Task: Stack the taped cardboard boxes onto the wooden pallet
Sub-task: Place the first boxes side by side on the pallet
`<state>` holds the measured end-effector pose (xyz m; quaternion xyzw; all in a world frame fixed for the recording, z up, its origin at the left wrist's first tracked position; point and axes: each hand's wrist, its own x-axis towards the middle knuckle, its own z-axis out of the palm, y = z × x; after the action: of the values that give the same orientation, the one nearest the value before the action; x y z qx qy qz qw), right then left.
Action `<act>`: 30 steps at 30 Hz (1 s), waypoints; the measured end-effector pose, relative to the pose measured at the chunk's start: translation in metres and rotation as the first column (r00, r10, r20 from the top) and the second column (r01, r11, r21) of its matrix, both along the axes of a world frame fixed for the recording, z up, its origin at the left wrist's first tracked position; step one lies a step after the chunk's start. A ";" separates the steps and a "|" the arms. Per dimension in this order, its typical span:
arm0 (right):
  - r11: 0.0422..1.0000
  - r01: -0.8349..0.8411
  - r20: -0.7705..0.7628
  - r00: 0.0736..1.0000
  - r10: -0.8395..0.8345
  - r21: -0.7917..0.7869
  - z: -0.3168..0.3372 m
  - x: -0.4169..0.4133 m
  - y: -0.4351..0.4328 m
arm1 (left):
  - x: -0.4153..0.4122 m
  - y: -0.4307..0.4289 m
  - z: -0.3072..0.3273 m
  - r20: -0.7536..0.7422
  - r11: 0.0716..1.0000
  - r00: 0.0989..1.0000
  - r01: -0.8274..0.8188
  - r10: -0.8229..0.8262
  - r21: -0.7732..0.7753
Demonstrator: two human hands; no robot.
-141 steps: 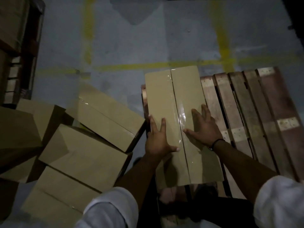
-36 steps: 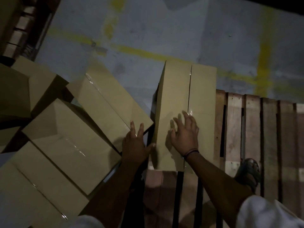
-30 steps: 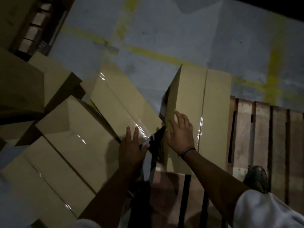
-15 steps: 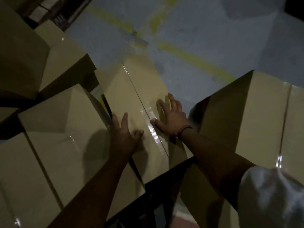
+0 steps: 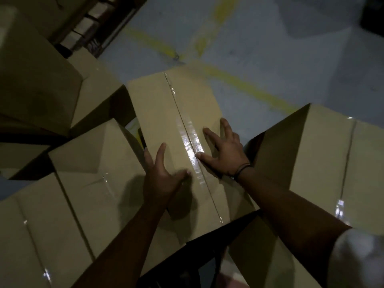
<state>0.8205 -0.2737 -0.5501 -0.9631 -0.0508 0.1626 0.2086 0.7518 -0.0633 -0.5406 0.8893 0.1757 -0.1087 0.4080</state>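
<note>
Several taped cardboard boxes (image 5: 93, 183) crowd a dim room with a grey concrete floor (image 5: 291, 59) crossed by yellow painted lines (image 5: 249, 88). They are piled left of the hands, and another box (image 5: 324, 163) stands just right of the right wrist. Between these lies the handled box (image 5: 166, 113), its long axis and shiny tape seam (image 5: 190, 150) running away from the palms, and what it rests on is hidden. Both the left hand (image 5: 162, 179) and the right hand (image 5: 225, 150) press flat on its top either side of the seam, fingers straight and spread, with the outer fingertips lost over its shadowed edges.
</note>
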 end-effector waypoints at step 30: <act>0.703 0.697 0.208 0.673 -0.710 0.144 0.434 -0.224 -0.268 | -0.035 -0.285 0.457 0.085 0.779 0.775 0.618 -0.626 0.109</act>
<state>0.5969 -0.5416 -0.1161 -0.9147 0.2938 -0.0530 0.2723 0.7166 -0.3480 -0.0839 0.9168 -0.1481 -0.1786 0.3250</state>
